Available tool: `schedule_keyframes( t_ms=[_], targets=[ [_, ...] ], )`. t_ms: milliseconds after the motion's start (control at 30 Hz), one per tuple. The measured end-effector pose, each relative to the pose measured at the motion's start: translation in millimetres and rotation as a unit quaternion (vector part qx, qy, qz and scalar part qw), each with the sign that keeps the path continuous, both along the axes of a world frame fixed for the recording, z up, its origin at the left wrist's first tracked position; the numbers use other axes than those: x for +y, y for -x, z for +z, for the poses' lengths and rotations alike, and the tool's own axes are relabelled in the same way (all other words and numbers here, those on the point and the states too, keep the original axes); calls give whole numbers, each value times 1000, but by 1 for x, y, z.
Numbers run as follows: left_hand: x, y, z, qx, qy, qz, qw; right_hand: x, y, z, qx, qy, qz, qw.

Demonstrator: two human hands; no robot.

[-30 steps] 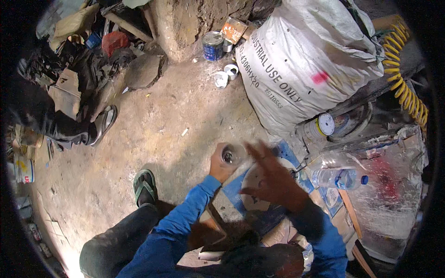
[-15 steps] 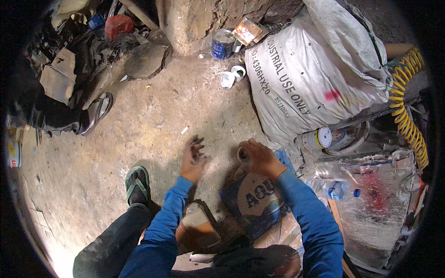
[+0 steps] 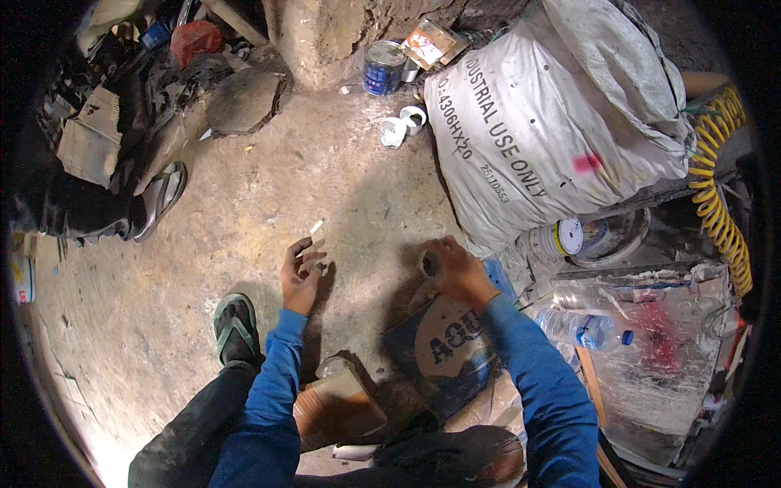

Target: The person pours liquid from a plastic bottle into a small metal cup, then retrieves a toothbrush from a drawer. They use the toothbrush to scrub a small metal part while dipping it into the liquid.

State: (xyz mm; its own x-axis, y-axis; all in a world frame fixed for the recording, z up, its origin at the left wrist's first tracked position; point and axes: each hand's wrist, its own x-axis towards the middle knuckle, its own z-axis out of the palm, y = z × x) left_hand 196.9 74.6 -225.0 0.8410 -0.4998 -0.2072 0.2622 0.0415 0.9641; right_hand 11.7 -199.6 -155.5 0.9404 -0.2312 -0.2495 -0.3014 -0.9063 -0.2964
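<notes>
My left hand (image 3: 299, 276) hovers over the concrete floor with its fingers apart and nothing in them. Just beyond its fingertips lies a short white stick (image 3: 316, 227). Fingers of my right hand (image 3: 457, 272) curl round a small round cylinder (image 3: 428, 263), its dark end facing left; its kind is unclear. Beneath that hand lies a blue printed cardboard piece (image 3: 451, 346). A brown and white cardboard box (image 3: 342, 405) sits between my legs.
A large white sack (image 3: 537, 130) leans at the right, near a yellow coiled hose (image 3: 716, 195). A plastic bottle (image 3: 590, 332) lies on its side at right. Far off stand a blue can (image 3: 384, 69) and white rings (image 3: 403, 126). Another person's sandalled foot (image 3: 161, 199) is at left.
My left hand has moved left, away from the right hand and toward the white stick. The right hand still holds the cylinder in nearly the same place. The view has shifted slightly.
</notes>
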Motion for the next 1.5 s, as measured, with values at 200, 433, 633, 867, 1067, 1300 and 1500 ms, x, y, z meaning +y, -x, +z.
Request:
schedule_keyframes(
  t_ms=[200, 433, 633, 867, 1067, 1300, 1500],
  targets=[
    [-3, 0, 3, -7, 18, 1, 1000, -2, -23, -3, 46, -33, -115, 992],
    [-37, 9, 32, -41, 29, 64, 997, -12, -14, 36, -162, -22, -82, 983],
    [-69, 73, 149, 174, -6, 105, 979, 85, -2, 173, -188, -335, -503, 775],
    [1, 143, 394, 365, -34, -253, 896, 189, 53, 382, -242, -257, -256, 900],
    [-23, 123, 537, -358, -95, -696, 615, 251, 132, 588, -485, -651, -453, 368],
    [-86, 209, 615, -445, -154, -718, 512, 322, 395, 715, -697, -340, -619, 126],
    [-84, 448, 631, -114, -69, -829, 543, 391, 700, 771, -687, 155, -708, 52]
  ],
)
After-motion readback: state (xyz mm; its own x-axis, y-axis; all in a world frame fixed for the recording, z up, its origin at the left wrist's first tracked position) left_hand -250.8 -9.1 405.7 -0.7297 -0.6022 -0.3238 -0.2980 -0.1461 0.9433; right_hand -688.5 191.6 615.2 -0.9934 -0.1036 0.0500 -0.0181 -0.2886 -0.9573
